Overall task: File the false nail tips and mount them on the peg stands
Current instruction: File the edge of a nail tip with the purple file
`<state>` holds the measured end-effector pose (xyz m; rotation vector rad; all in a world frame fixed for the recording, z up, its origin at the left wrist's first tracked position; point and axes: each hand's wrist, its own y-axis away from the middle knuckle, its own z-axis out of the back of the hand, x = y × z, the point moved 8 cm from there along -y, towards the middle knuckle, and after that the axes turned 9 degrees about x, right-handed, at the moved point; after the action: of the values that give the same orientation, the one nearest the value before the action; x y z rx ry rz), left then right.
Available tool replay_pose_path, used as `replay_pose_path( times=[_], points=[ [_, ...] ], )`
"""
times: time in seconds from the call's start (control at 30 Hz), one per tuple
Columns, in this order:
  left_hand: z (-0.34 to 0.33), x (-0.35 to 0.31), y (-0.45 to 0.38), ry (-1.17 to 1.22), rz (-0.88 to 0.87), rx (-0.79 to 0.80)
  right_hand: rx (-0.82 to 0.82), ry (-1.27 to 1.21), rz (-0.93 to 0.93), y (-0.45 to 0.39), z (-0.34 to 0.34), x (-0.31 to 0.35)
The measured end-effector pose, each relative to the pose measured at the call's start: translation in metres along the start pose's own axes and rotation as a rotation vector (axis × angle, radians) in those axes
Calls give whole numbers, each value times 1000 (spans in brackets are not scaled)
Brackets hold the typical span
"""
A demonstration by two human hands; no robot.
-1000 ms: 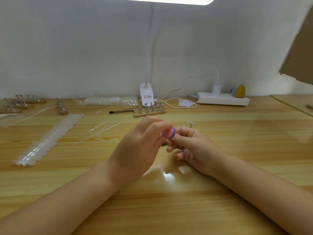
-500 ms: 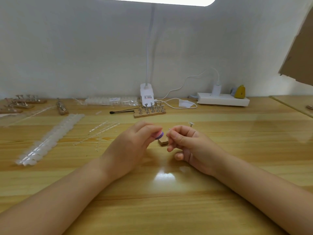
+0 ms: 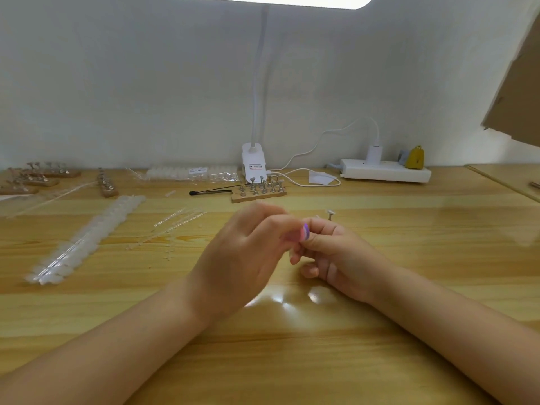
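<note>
Filing is judged ongoing: a pink-purple file block (image 3: 304, 233) is pinched by the left hand (image 3: 242, 258) against something the right hand (image 3: 336, 252) pinches (nail tip unseen); behind them, the peg stand (image 3: 258, 190) holds no tips.

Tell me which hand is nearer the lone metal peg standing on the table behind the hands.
Right. The right hand lies just in front of the lone metal peg, its knuckles close below it. The left hand is farther off to the peg's left, gripping the pink-and-purple file.

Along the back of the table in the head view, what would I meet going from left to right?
Wooden peg stands → bag of nail tips → lamp base → power strip → yellow figure.
</note>
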<state>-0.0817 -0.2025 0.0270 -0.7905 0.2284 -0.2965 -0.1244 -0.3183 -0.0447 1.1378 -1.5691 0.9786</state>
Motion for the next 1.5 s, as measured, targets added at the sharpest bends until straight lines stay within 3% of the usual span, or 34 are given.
replay_pose_path(
  times=[0.13,0.3,0.47,0.63,0.77,0.93,1.1,1.2,1.27,1.37,1.43,1.5],
  points=[
    [8,22,6,-114,140,-10,20,-18,-29,1,0,2],
    [-3,-10,1,-146,-40,13,58,11,-33,1,-5,1],
    [9,19,7,-171,119,11,91,22,-40,2,-7,3],
    [-4,-11,3,-162,-68,19,92,11,-31,1,-7,2],
    [5,20,7,-249,115,29,76,-8,-46,1,-5,2],
    [-6,-13,5,-264,-139,32,119,20,-44,0,-10,1],
    [3,24,6,-219,113,60,79,-6,-45,2,-5,4],
    [6,13,3,-57,54,-13,68,11,-34,2,-6,3],
    [-4,5,2,-20,-1,36,70,16,-29,2,-7,4],
    [-7,22,6,-93,112,96,60,10,-30,3,-7,5],
    [2,27,8,-89,153,21,52,26,-29,3,-6,5],
    [7,17,4,-21,87,-43,45,40,-29,3,-6,4]
  ],
)
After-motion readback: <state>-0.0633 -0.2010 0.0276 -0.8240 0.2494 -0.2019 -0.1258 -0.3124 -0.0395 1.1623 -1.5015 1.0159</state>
